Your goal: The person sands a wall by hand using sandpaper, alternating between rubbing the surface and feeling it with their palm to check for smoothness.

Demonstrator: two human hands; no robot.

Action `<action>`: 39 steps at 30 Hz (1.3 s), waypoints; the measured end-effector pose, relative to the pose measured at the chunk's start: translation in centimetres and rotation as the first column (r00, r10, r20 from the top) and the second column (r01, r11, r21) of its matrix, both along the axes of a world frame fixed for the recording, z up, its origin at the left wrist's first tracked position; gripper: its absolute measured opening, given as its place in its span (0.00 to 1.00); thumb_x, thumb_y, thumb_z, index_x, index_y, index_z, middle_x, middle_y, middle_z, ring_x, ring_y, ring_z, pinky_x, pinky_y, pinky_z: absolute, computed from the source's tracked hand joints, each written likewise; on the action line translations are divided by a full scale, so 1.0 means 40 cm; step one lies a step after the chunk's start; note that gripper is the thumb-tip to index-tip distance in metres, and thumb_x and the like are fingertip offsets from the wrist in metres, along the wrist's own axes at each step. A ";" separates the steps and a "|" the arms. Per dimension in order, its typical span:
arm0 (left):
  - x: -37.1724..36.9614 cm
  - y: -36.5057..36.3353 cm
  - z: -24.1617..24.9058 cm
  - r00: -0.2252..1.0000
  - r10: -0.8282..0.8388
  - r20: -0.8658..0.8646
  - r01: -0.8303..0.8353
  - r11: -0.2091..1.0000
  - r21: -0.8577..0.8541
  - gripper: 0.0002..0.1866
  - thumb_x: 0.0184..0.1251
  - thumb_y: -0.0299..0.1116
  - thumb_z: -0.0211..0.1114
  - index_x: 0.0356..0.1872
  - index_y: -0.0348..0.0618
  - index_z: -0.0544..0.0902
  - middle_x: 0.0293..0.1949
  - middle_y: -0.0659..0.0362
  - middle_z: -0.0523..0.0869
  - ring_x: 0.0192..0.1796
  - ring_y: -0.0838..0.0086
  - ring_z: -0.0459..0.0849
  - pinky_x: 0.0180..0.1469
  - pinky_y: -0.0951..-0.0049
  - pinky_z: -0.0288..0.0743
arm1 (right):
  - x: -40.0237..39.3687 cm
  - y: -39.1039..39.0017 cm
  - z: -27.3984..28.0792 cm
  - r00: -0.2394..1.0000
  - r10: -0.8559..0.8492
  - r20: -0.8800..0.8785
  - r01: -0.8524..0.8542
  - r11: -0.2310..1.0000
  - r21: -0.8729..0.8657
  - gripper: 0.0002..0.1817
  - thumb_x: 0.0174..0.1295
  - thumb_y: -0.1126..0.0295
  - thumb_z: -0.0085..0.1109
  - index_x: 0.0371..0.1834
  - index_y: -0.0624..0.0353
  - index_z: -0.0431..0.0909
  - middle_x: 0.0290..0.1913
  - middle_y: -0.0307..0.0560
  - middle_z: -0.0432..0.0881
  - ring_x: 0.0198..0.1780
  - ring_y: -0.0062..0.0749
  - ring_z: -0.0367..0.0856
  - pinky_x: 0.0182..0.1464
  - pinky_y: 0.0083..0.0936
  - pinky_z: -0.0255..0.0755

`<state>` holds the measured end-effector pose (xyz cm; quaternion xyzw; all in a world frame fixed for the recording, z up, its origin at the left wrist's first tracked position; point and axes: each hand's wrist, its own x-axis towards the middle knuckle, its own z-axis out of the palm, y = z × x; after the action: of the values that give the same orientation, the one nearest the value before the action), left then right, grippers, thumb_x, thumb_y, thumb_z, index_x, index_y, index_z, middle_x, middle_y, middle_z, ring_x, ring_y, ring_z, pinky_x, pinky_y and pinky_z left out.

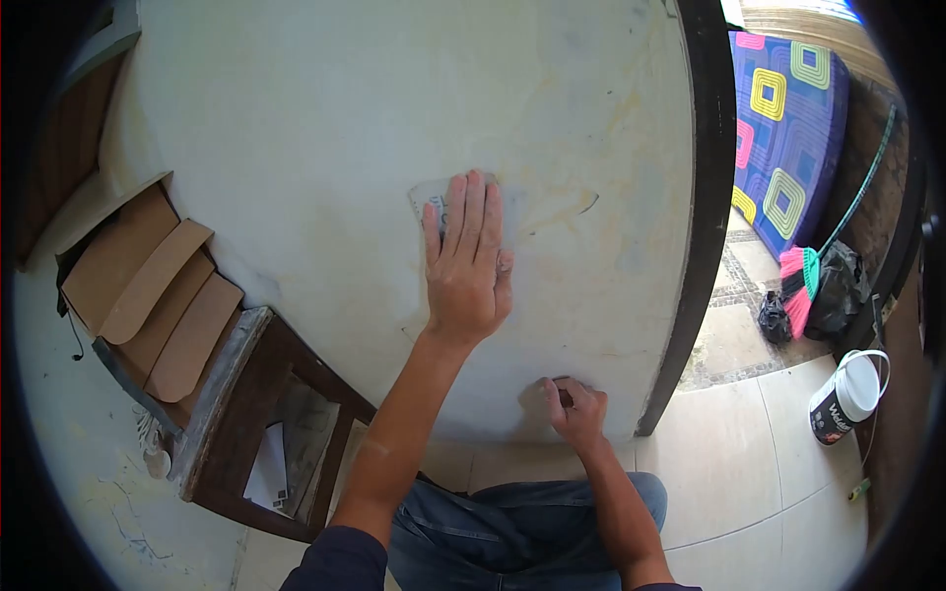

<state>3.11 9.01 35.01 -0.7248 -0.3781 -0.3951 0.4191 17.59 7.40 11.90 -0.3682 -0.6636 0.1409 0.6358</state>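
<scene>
A pale grey sheet of sandpaper [434,200], with printing on its back, lies against the whitish wall [325,177]. My left hand [468,246] presses it there with fingers extended side by side and the thumb at the right; the palm covers most of the sheet. Dust coats the fingertips. Lower on the wall, my right hand [576,411] rests close to or against the surface, its fingers curled in and the thumb bent over; nothing shows in it. Around the left hand the wall has smoothed white patches, yellowish stains and small dark scratches.
A wooden cabinet [227,414] with brown cardboard pieces [163,286] on top stands at left. At right, a dark door frame [711,197] borders the wall. Beyond are a patterned mattress [788,128], a pink broom [800,281], black bags [838,286] and a white-lidded bucket [845,399].
</scene>
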 end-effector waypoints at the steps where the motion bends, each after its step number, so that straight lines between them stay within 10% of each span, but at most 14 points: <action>1: 0.004 -0.005 0.000 1.000 -0.010 0.006 0.010 1.000 -0.016 0.28 0.76 0.32 0.44 0.73 0.28 0.63 0.75 0.38 0.62 0.78 0.43 0.57 0.77 0.41 0.42 | -0.005 0.000 -0.004 1.000 0.002 0.007 -0.002 1.000 0.012 0.08 0.59 0.70 0.69 0.24 0.54 0.83 0.19 0.43 0.82 0.18 0.32 0.81 0.23 0.27 0.73; 39: -0.036 -0.074 -0.196 0.992 -0.125 0.025 0.127 0.964 -0.232 0.27 0.70 0.32 0.52 0.69 0.30 0.70 0.70 0.42 0.72 0.75 0.50 0.66 0.76 0.44 0.51 | -0.031 -0.009 -0.006 0.998 -0.014 -0.060 0.015 1.000 0.022 0.07 0.61 0.70 0.68 0.27 0.57 0.83 0.20 0.43 0.84 0.18 0.31 0.83 0.23 0.26 0.73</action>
<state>1.69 6.05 27.19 -0.7895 -0.3770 -0.3777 0.3032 16.34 7.06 11.67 -0.3613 -0.6431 0.1397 0.6606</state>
